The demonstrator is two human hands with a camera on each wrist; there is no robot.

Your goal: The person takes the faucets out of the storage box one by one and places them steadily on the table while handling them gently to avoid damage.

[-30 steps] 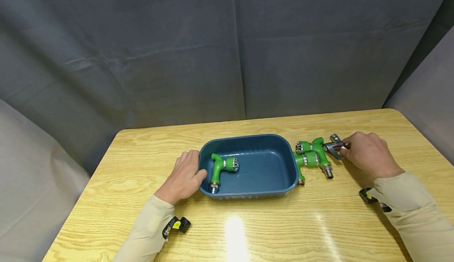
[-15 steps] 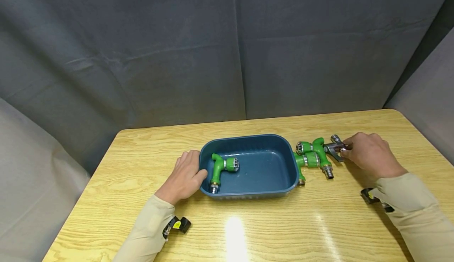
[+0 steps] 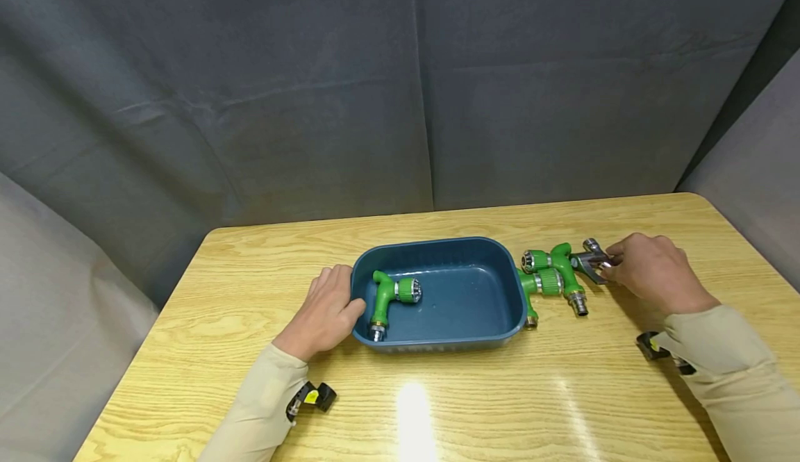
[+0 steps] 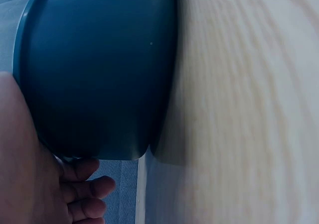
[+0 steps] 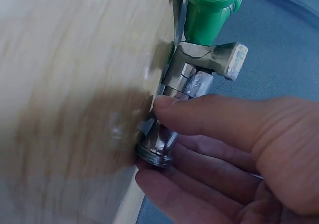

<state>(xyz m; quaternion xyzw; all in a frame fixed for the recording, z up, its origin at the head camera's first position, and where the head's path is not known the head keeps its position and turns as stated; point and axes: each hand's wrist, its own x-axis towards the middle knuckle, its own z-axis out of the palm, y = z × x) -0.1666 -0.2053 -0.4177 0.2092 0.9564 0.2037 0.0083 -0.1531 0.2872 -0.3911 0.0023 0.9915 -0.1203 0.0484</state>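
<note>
My left hand (image 3: 325, 309) grips the left end of a dark blue plastic basin (image 3: 437, 342), its thumb at the rim. In the left wrist view its fingers (image 4: 92, 186) curl by the basin's far corner. Inside the basin, at the left, lies a green tap (image 3: 382, 302) with a silver end. At the right, my right hand (image 3: 656, 274) pinches a chrome tap (image 5: 182, 79) between thumb and fingers, low against the tabletop. The chrome tap touches or nearly touches a green tap (image 3: 565, 274) on its left.
Another green tap (image 3: 530, 299) lies against the basin's right end, partly hidden by it and overlapped by its neighbour. The wooden table (image 3: 487, 406) ends at a grey cloth backdrop (image 3: 312, 135). Grey cloth also hangs at both sides.
My right hand and the chrome tap have shifted very slightly, the tap's lever a little to the right. The left hand, basin and green taps look the same.
</note>
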